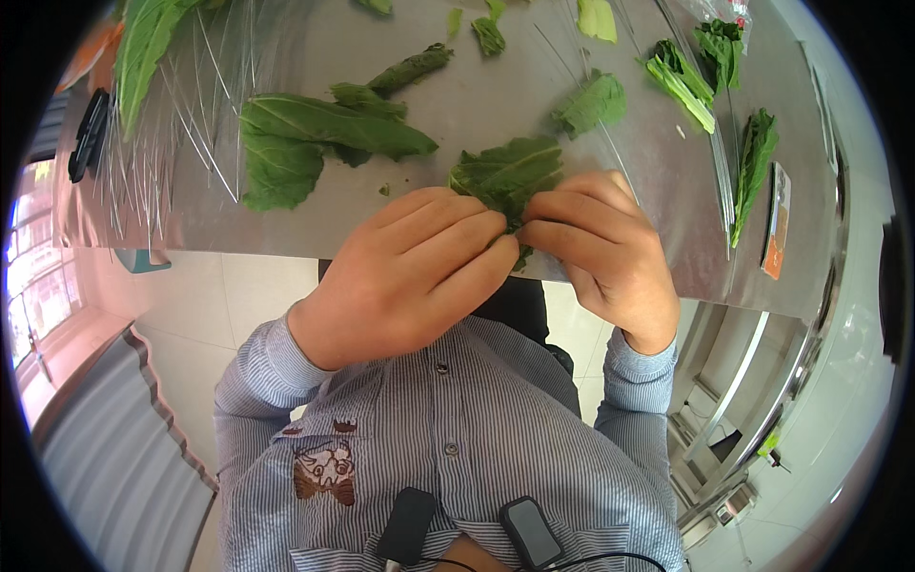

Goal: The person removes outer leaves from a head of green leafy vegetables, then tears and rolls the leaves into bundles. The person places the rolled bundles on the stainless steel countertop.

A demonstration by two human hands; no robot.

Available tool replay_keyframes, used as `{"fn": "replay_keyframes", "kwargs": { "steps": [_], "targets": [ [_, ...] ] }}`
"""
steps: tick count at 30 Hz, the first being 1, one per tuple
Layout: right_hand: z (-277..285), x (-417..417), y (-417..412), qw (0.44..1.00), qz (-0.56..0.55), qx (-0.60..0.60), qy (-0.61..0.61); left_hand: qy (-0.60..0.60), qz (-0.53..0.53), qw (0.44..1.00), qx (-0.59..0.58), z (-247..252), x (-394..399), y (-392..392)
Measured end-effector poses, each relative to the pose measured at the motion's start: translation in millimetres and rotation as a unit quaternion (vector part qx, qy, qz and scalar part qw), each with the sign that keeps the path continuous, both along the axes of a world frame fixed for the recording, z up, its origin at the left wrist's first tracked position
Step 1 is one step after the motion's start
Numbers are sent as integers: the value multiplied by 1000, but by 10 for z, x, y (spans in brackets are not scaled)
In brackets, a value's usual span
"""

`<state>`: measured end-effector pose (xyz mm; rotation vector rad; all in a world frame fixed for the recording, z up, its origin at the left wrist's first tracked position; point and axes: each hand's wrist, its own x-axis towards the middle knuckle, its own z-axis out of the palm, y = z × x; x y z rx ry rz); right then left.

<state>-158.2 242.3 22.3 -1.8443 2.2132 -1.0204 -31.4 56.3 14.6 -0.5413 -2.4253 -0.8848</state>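
Note:
Between my two hands, at the near edge of the metal table (493,93), is a crumpled green leaf (507,171). My left hand (414,272) grips its near left side, knuckles up. The fingertips of my right hand (607,236) pinch its near right side, close to my left fingers. Part of the leaf is hidden under the fingers. A larger folded leaf (307,136) lies to the left, with a rolled leaf (411,69) just beyond it. Past my right hand is a small leaf piece (592,104), with a thin metal skewer beside it.
Many thin metal skewers (143,171) spread over the table's left side, near a long upright leaf (146,57). On the right lie skewers with bundled leaves (679,82), a narrow rolled leaf (754,171) and a flat printed card or packet (776,222). A black object (88,136) sits far left.

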Motion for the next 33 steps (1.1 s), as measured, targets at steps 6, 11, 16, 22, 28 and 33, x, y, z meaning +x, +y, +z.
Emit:
{"fn": "replay_keyframes", "kwargs": {
  "steps": [6, 11, 16, 22, 28, 33],
  "targets": [
    [0, -4, -4, 1000, 6, -4, -11, -56, 24, 998, 33, -30, 135, -36],
    [-20, -11, 2, 1000, 5, -11, -9, -130, 3, 991, 25, 96, 176, -145],
    [-13, -18, 0, 1000, 5, -7, -21, -106, -43, 986, -123, 175, 113, -338],
    [42, -25, -26, 989, -11, -18, -149, -98, -55, 987, -112, 137, 71, -390],
    [6, -12, 24, 944, -83, -39, -317, -80, -62, 990, -94, 83, 31, -359],
    [11, 16, 25, 894, -145, -137, -401, -68, -61, 991, -94, 91, -14, -332]
  ]
}}
